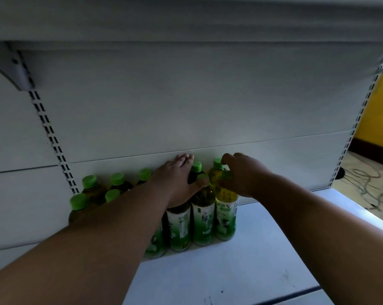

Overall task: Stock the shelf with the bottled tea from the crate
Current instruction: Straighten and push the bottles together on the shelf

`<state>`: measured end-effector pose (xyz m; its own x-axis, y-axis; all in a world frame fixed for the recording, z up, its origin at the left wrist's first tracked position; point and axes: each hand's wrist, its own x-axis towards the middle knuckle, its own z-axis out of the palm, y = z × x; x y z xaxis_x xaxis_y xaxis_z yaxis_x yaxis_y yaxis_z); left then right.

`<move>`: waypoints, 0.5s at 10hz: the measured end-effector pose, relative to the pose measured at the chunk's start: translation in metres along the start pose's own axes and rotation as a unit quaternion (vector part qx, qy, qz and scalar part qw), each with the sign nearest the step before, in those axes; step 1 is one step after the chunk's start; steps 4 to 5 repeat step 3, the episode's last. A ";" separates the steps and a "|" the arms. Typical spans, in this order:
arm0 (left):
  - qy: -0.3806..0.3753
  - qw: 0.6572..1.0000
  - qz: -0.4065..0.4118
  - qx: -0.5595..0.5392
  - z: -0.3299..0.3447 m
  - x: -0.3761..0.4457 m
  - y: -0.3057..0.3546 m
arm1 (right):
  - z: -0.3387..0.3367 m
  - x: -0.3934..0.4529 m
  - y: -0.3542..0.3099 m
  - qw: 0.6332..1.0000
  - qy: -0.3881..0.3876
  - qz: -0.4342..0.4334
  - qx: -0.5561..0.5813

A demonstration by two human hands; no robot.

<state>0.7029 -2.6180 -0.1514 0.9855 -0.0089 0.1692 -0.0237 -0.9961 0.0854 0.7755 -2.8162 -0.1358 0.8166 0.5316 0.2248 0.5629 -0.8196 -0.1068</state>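
Observation:
Several green-capped tea bottles (202,219) stand upright in rows at the back left of the white shelf (263,249). My left hand (177,181) lies flat over the tops of the middle bottles, fingers stretched toward the back panel, thumb beside a green cap. My right hand (241,175) is curled around the neck of the rightmost bottle (225,208), which stands on the shelf at the end of the row. My left forearm hides part of the left bottles. The crate is out of view.
The grey back panel (186,106) rises behind the bottles, with slotted uprights on both sides and an upper shelf overhead. Bare shelf surface stretches to the right of the bottles. Past the shelf's right end are a yellow wall (377,111) and cables on the floor (366,183).

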 end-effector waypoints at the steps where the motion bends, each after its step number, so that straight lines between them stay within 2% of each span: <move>1: 0.053 0.998 -0.001 -0.015 -0.008 -0.022 -0.011 | -0.011 -0.007 -0.020 0.997 0.062 -0.054 0.000; 2: 0.076 0.997 -0.034 -0.001 -0.017 -0.055 -0.032 | -0.023 -0.015 -0.053 0.990 0.076 -0.111 0.028; 3: 0.137 0.988 -0.070 0.008 -0.027 -0.098 -0.053 | -0.025 -0.025 -0.088 0.988 0.071 -0.133 0.042; 5: 0.137 0.988 -0.070 0.008 -0.027 -0.098 -0.053 | -0.025 -0.025 -0.088 0.988 0.071 -0.133 0.042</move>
